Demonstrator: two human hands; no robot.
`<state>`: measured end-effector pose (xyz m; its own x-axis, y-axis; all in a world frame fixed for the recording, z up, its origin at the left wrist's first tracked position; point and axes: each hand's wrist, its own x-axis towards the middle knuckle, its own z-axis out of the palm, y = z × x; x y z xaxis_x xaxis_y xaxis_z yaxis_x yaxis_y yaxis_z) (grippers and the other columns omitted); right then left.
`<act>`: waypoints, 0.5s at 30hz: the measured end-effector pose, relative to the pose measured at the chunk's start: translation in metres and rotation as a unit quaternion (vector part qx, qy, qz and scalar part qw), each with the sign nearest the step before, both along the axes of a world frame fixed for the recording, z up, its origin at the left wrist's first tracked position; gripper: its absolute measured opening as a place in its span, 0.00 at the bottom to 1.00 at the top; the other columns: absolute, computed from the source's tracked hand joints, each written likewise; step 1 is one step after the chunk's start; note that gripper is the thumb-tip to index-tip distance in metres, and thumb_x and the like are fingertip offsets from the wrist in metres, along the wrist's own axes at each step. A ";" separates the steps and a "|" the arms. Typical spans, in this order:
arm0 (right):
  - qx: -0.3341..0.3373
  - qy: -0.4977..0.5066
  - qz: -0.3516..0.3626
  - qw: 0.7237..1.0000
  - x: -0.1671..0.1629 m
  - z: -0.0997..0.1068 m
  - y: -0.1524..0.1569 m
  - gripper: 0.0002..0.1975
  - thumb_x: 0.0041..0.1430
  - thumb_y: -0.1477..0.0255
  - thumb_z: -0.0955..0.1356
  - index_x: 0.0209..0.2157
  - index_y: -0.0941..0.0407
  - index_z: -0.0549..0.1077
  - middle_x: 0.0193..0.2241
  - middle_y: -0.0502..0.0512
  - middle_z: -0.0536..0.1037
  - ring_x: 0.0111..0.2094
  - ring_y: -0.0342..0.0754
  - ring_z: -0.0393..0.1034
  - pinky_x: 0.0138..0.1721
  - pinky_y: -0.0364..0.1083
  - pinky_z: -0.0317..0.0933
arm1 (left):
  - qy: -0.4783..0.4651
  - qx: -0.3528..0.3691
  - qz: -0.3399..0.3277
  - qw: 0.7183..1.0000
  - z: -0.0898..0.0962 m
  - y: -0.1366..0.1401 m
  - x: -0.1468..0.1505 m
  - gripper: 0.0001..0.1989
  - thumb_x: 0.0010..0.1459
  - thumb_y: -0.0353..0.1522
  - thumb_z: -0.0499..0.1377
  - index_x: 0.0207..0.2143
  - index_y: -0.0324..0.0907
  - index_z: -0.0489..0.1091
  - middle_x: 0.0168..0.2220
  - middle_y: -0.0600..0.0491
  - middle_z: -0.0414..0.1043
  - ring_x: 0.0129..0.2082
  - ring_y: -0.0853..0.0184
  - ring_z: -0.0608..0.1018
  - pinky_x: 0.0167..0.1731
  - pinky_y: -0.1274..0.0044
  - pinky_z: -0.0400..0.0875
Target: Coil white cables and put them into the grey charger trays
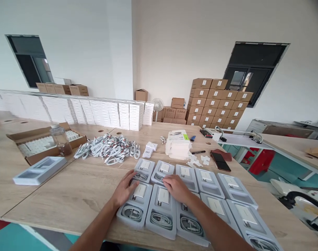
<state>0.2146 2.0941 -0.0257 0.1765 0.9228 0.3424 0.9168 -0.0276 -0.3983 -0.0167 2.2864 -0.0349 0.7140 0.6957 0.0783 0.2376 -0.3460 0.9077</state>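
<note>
Two rows of grey trays, five to a row, sit close together on the worktop [91, 205]; white chargers lie in the upper recesses wherever we can see them. Our right hand [176, 188] is at the second far tray [157, 169], fingers bent down onto its coiled cable [158, 177] in the lower recess; whether they pinch it or only press, we cannot tell. Our left hand [124, 190] grips nothing that we can see: thumb and fingers stand apart, over the join between the first far tray [144, 170] and the tray below it, fingertips beside that far tray's cable [140, 176].

The step looks like seating cables. To do it well, we would tuck both plug ends inside the loop, then press around the whole coil so nothing rides above the rim. The near-row coil [132, 213] at the left end makes a fair pattern: round and inside its recess. We would steady the tray by its edge with the left, since the trays look light and crowd one another, and keep our wrists off the finished ones. The fourth far tray [214, 191] shows a bare lower recess; the loose cable pile [110, 149] lies beyond, to the left.
</note>
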 end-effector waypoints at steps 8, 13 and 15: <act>-0.022 0.003 0.032 0.999 -0.003 0.016 -0.001 0.15 0.68 0.69 0.61 0.38 0.54 0.78 0.43 0.55 0.79 0.47 0.52 0.71 0.59 0.59 0.54 | -0.005 0.039 0.044 0.998 -0.008 0.023 -0.009 0.28 0.57 0.52 0.49 0.58 0.55 0.61 0.66 0.57 0.58 0.65 0.65 0.68 0.67 0.69 0.75; 0.068 0.120 -0.028 0.990 -0.040 0.036 -0.051 0.17 0.68 0.60 0.61 0.50 0.51 0.75 0.53 0.59 0.74 0.55 0.56 0.67 0.57 0.57 0.61 | 0.050 0.135 0.191 0.971 0.003 0.098 -0.025 0.25 0.60 0.47 0.47 0.55 0.47 0.64 0.62 0.53 0.63 0.64 0.64 0.67 0.72 0.60 0.66; 0.070 0.182 -0.023 0.981 -0.067 0.039 -0.080 0.15 0.66 0.60 0.63 0.48 0.47 0.76 0.52 0.57 0.75 0.54 0.55 0.69 0.55 0.53 0.66 | 0.093 0.153 0.216 0.960 0.006 0.125 -0.026 0.24 0.59 0.47 0.53 0.51 0.43 0.68 0.59 0.51 0.66 0.63 0.64 0.67 0.73 0.58 0.64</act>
